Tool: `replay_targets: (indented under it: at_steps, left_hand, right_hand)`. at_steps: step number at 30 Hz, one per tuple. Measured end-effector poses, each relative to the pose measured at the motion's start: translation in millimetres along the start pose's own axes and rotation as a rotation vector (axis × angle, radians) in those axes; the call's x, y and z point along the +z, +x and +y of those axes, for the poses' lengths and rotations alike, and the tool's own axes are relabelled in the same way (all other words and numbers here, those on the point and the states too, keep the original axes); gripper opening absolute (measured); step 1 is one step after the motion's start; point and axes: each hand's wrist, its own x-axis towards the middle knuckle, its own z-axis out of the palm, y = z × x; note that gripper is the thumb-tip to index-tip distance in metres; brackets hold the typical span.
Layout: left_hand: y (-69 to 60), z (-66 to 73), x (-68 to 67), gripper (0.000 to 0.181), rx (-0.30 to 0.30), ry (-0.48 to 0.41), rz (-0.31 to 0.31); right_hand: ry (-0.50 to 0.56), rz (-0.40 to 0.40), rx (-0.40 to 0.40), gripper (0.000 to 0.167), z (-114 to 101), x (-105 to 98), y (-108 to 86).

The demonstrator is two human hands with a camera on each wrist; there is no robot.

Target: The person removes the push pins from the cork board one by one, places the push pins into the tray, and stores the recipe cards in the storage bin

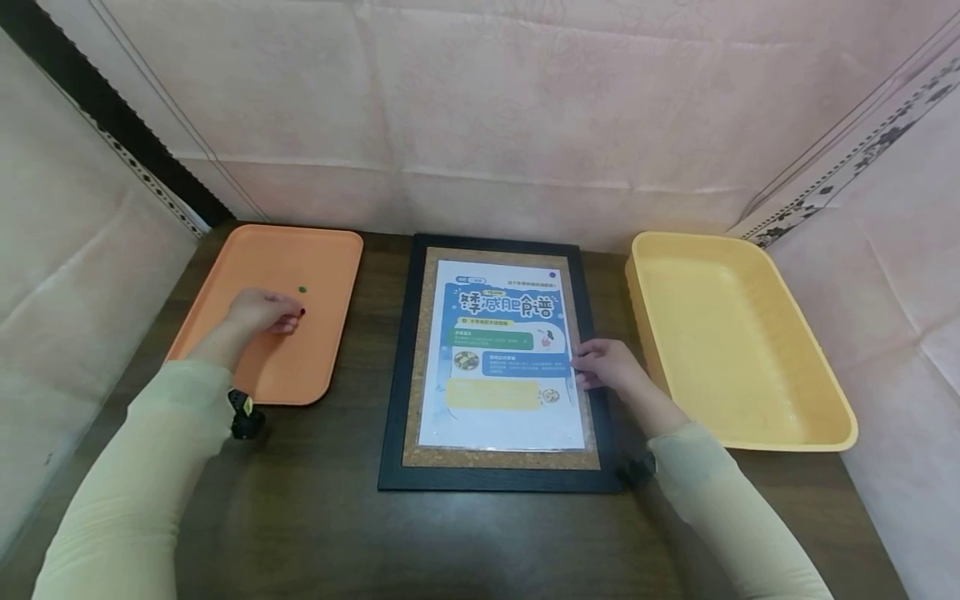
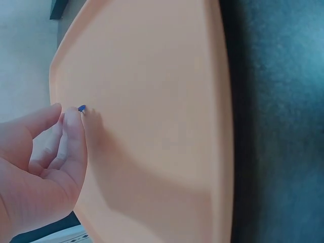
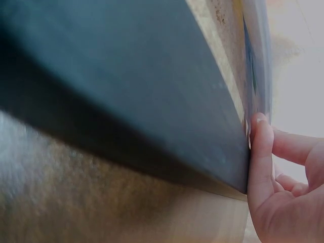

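Note:
My left hand (image 1: 262,312) hovers over the orange tray (image 1: 300,379), thumb and index tips slightly apart. A tiny dark piece (image 1: 302,312) is at its fingertips, and a tiny green piece (image 1: 302,289) lies just beyond. In the left wrist view, a small blue piece (image 2: 81,108) shows by the index fingertip of the left hand (image 2: 45,167); whether it is held is unclear. My right hand (image 1: 609,364) pinches the right edge of a printed sheet (image 1: 487,429) on a black-framed cork board (image 1: 498,479). In the right wrist view, the right hand (image 3: 286,182) has its fingertips at the sheet's edge (image 3: 262,66).
A deep yellow bin (image 1: 735,333) stands right of the board, close to the right forearm. The dark wooden table (image 1: 360,533) runs in front of the tray and board. Pale cloth (image 1: 510,117) hangs behind and at both sides.

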Motion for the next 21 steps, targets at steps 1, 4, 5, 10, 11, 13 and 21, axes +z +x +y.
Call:
replay_targets:
  at_steps: [1,4,5,10,11,13,21]
  left_hand:
    - [-0.7,0.9,-0.6,0.04,0.003,-0.003,-0.003]
    - [-3.1,5.2,-2.5,0.043,0.026,0.001,-0.014]
    - [-3.9,7.2,-3.6,0.045,0.037,0.014,-0.021]
    - [-7.5,21.1,-9.2,0.055,0.083,0.012,-0.065]
    - [-7.8,24.3,-10.0,0.057,0.087,-0.003,-0.072]
    - [-8.0,30.8,-10.9,0.058,0.1,-0.037,-0.082]
    - [-6.4,59.5,-1.9,0.059,0.17,-0.009,-0.063]
  right_hand:
    - [0.0,0.0,0.001,0.043,0,0,0.2]
    - [0.002,-0.002,0.002,0.043,0,-1,0.4]
    - [0.002,-0.002,0.004,0.044,0,-1,0.6]
    - [-0.008,-0.002,0.0,0.044,1,-2,0.4]
    - [-0.01,-0.002,0.0,0.044,0,-2,0.3]
    - [-0.012,0.0,-0.001,0.044,0,-2,0.2]
    - [-0.006,-0.003,0.005,0.042,0,0,1.6]
